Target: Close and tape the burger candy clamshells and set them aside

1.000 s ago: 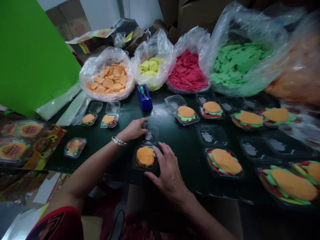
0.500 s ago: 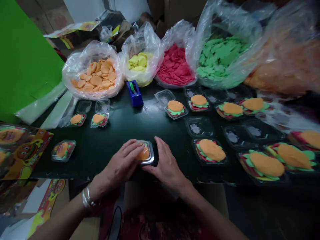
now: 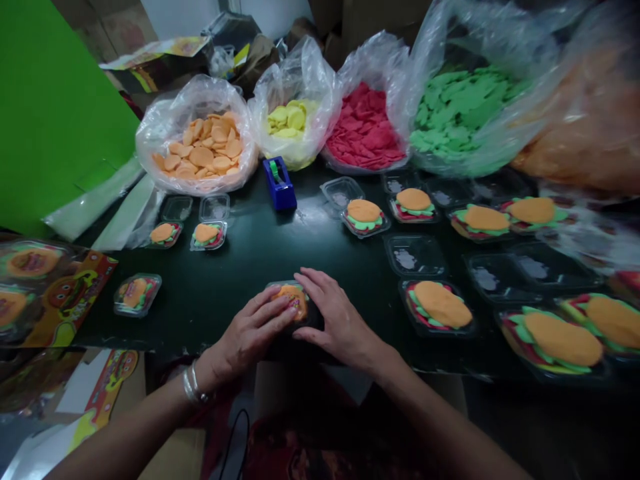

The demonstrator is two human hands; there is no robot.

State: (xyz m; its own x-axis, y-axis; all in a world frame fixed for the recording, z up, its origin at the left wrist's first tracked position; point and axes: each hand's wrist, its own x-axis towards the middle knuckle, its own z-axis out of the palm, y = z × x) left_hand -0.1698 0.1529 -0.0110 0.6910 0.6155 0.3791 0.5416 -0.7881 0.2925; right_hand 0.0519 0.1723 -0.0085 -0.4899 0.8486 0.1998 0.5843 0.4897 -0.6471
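Observation:
A small clear plastic box holding a toy burger with an orange bun sits in front of me near the table's front edge. Its lid is down, and dark printing shows over the bun. My left hand lies over its left side with the fingers across the lid; the thumb is hidden. From the right, my right hand curves round the box, fingers at the far corner and thumb at the near side. Off to the left lies another closed burger box.
Open boxes with burgers stand at right, such as this burger box, and two smaller ones at left. A blue tape dispenser stands mid-table. Behind are bags of orange discs, yellow, red and green pieces.
My right hand has moved left and closed in on the box, where a gap showed before. My left fingers have slid over the lid. The whole view has shifted slightly.

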